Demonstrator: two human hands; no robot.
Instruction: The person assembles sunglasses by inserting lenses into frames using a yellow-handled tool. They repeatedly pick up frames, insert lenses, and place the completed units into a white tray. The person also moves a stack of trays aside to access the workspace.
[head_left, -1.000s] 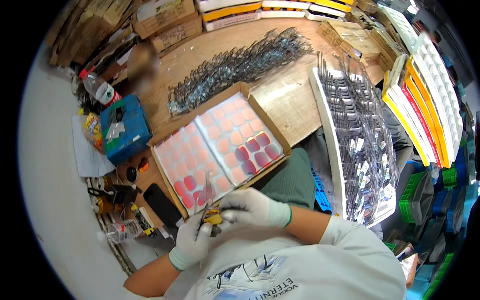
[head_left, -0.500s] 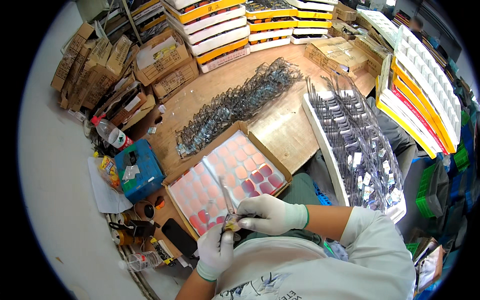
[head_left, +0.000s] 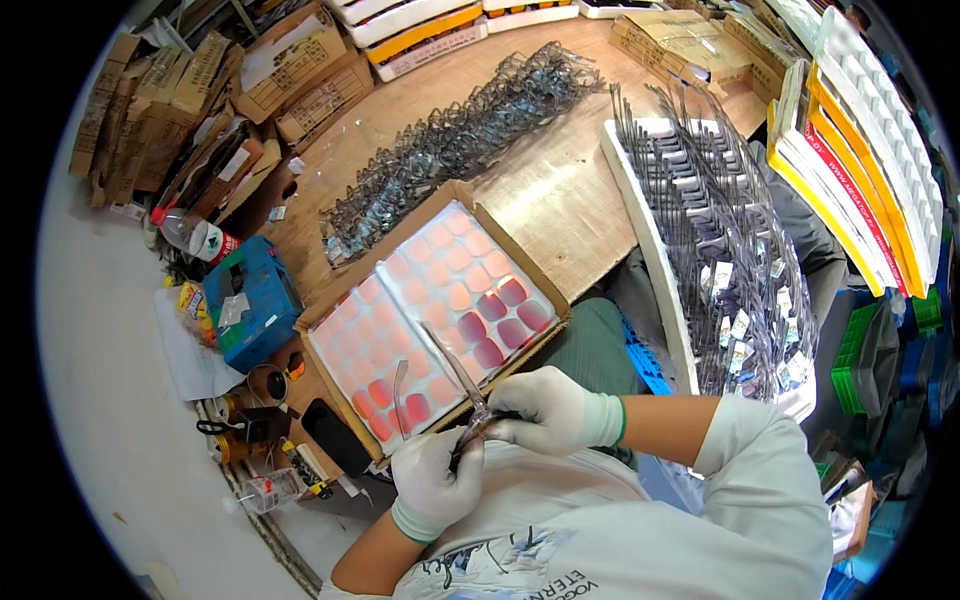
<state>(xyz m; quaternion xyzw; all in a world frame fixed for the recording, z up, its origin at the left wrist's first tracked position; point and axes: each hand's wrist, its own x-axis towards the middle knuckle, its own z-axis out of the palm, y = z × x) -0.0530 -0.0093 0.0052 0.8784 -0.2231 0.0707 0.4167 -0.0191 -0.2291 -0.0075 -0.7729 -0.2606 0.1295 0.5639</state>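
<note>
The gloved left hand (head_left: 437, 482) and right hand (head_left: 550, 412) both grip a glasses frame (head_left: 478, 418). Its temples (head_left: 453, 366) extend over an open cardboard box (head_left: 518, 242) of tinted lenses (head_left: 487, 352)

Looks like an eyewear workshop, judging by the wooden counter (head_left: 560, 215), box of tinted lenses (head_left: 516, 253), row of spectacle frames (head_left: 450, 150) behind it, cardboard boxes (head_left: 290, 85) at far left and stacked trays (head_left: 850, 170) at right.

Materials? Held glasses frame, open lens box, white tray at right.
Glasses frame: possibly plastic, glossy; its temples look partly see-through, though metal isn't excluded.
Lens box: likely cardboard; matte brown, thin walls.
Tray: probably foam; matte white, thick-edged, but rigid plastic possible.
</note>
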